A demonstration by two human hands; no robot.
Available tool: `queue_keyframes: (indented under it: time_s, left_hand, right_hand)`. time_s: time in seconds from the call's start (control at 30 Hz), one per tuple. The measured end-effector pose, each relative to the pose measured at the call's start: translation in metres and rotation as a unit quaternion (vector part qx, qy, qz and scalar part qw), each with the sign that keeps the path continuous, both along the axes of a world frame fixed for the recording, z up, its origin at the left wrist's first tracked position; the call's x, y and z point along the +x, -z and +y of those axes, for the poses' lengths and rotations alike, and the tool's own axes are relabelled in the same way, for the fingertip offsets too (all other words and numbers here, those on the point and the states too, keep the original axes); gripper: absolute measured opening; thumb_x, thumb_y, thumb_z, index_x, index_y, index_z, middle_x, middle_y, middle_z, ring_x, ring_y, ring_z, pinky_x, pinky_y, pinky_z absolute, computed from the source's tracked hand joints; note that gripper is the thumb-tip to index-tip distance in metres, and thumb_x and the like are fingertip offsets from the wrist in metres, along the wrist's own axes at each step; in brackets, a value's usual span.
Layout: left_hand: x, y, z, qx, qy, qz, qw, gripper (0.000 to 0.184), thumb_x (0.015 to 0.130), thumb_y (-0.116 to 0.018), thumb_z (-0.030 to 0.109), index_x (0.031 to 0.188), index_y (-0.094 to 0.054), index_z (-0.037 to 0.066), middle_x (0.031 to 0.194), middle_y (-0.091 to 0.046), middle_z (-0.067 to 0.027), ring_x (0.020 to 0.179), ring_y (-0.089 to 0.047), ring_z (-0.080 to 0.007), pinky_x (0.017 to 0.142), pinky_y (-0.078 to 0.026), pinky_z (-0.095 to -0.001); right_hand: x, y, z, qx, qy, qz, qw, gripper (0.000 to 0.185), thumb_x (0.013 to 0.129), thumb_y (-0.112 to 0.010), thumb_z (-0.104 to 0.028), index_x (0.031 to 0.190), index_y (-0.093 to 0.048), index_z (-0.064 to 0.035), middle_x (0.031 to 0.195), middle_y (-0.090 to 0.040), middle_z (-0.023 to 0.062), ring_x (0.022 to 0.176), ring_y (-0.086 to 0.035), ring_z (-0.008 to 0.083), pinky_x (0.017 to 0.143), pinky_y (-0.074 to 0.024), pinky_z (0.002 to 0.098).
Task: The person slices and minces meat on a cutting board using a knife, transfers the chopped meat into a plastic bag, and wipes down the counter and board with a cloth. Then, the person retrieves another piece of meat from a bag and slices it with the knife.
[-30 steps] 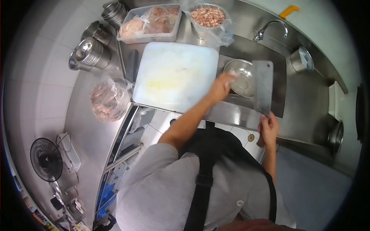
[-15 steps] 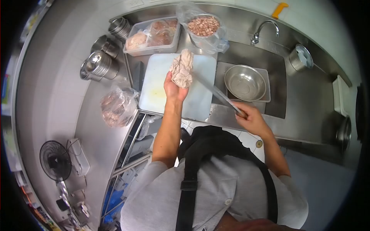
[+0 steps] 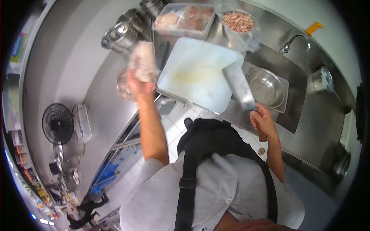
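Observation:
My left hand (image 3: 140, 85) is wrapped round the lower end of a pale, wrinkled piece of meat (image 3: 143, 61), blurred by motion. It hangs over a clear plastic bag of meat (image 3: 124, 86) and partly hides it, just left of the white cutting board (image 3: 200, 75). The board carries a yellowish stain. In my right hand (image 3: 264, 121) is a broad cleaver (image 3: 239, 85), held by its handle, its blade slanting up over the board's right edge. Right of the blade, a round steel bowl (image 3: 266, 88) sits in the sink.
Behind the board stand a plastic tub of bagged meat (image 3: 184, 32) and a bag-lined pot of chopped meat (image 3: 239, 23). Stacked steel pots (image 3: 125, 34) are at the upper left. A faucet (image 3: 286, 48) overhangs the sink. A black fan (image 3: 58, 124) stands at the left.
The left hand, empty-looking over the bowl at first, then held the meat above the board and has carried it left. The cleaver blade has swung from the sink side to the board's right edge.

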State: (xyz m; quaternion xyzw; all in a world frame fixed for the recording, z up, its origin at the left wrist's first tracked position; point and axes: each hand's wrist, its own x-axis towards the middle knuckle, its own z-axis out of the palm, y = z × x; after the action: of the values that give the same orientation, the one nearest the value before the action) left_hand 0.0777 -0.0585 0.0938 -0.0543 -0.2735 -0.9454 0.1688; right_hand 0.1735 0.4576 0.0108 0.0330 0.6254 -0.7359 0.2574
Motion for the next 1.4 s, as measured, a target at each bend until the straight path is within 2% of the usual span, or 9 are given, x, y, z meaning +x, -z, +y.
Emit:
queue_keyframes:
  time_s: [0.17,0.27,0.4,0.53,0.67,0.83,1.13,1.27,1.4]
  left_hand:
    - [0.109,-0.030,-0.178,-0.024,-0.233,-0.067,0.970,0.062,0.100,-0.043,0.013,0.156,-0.039,-0.013,0.160,-0.048,-0.0285,0.153,-0.041,-0.0450,0.129,-0.037,-0.0525]
    - [0.151,0.031,-0.299,-0.184,-0.420,-0.195,0.867,0.056,0.102,-0.044,0.024,0.145,-0.055,-0.009,0.150,-0.059,-0.0286,0.142,-0.056,-0.0435,0.120,-0.047,-0.0546]
    - [0.165,0.118,-0.337,-0.552,-0.606,-0.434,0.373,0.041,0.096,-0.072,0.026,0.120,-0.074,-0.008,0.110,-0.078,-0.0249,0.105,-0.075,-0.0358,0.094,-0.058,-0.0450]
    - [0.104,0.096,-0.210,-0.640,-0.339,-0.290,0.626,0.028,0.090,-0.081,0.024,0.111,-0.082,0.006,0.109,-0.079,-0.0163,0.097,-0.073,-0.0288,0.088,-0.058,-0.0412]
    - [0.023,0.106,-0.161,-0.768,-0.399,-0.170,0.471,0.037,0.086,-0.085,0.029,0.115,-0.080,0.008,0.110,-0.077,-0.0177,0.096,-0.070,-0.0355,0.094,-0.055,-0.0460]
    - [0.010,0.122,-0.284,-0.570,-0.427,-0.315,0.627,0.026,0.091,-0.079,0.026,0.090,-0.079,0.000,0.094,-0.074,-0.0192,0.096,-0.069,-0.0343,0.091,-0.053,-0.0456]
    - [0.062,0.052,-0.324,-0.630,-0.524,-0.428,0.381,0.020,0.089,-0.081,0.020,0.094,-0.077,0.001,0.079,-0.075,-0.0110,0.070,-0.070,-0.0208,0.069,-0.055,-0.0381]
    - [0.042,0.010,-0.202,-0.620,-0.440,-0.263,0.594,0.016,0.093,-0.076,0.013,0.107,-0.080,0.007,0.087,-0.079,-0.0120,0.078,-0.074,-0.0215,0.074,-0.057,-0.0348]
    - [0.010,0.043,-0.176,-0.744,-0.232,-0.262,0.569,0.024,0.093,-0.073,0.016,0.116,-0.081,0.009,0.098,-0.080,-0.0155,0.083,-0.076,-0.0308,0.079,-0.060,-0.0390]
  right_hand:
    - [0.006,-0.001,-0.024,0.123,0.048,0.018,0.991,0.038,0.105,-0.063,-0.008,0.142,-0.060,-0.0027,0.077,-0.058,-0.0014,0.054,-0.053,0.0062,0.047,-0.0420,0.0234]
    - [-0.015,-0.001,-0.060,0.167,0.059,0.060,0.982,0.045,0.104,-0.063,-0.008,0.148,-0.058,-0.0010,0.074,-0.058,-0.0023,0.055,-0.052,0.0062,0.048,-0.0415,0.0234]
    - [-0.052,0.004,-0.127,0.294,0.046,0.189,0.936,0.052,0.097,-0.065,-0.003,0.150,-0.062,-0.0031,0.076,-0.056,-0.0039,0.062,-0.047,0.0065,0.058,-0.0417,0.0247]
    - [-0.078,0.010,-0.187,0.395,0.041,0.261,0.880,0.056,0.093,-0.066,-0.001,0.148,-0.064,-0.0067,0.077,-0.056,-0.0003,0.068,-0.047,0.0094,0.064,-0.0440,0.0281]
    - [-0.087,0.044,-0.214,0.413,0.044,0.284,0.864,0.056,0.092,-0.068,-0.002,0.148,-0.065,-0.0074,0.077,-0.058,0.0040,0.070,-0.051,0.0118,0.067,-0.0471,0.0310]
    - [-0.082,0.064,-0.211,0.442,0.039,0.283,0.850,0.059,0.090,-0.071,-0.001,0.148,-0.064,-0.0069,0.079,-0.054,0.0035,0.073,-0.050,0.0132,0.074,-0.0478,0.0279]
    - [-0.074,0.051,-0.218,0.393,0.053,0.255,0.882,0.061,0.088,-0.072,0.001,0.147,-0.064,-0.0049,0.093,-0.067,0.0077,0.083,-0.062,0.0210,0.084,-0.0521,0.0332]
    - [-0.078,0.065,-0.212,0.370,0.053,0.262,0.890,0.061,0.088,-0.071,0.002,0.148,-0.063,-0.0058,0.121,-0.074,0.0158,0.111,-0.070,0.0265,0.100,-0.0519,0.0349]
    - [-0.075,0.067,-0.206,0.329,0.043,0.241,0.912,0.061,0.088,-0.071,0.002,0.147,-0.063,-0.0066,0.139,-0.069,0.0196,0.127,-0.067,0.0323,0.109,-0.0487,0.0373]
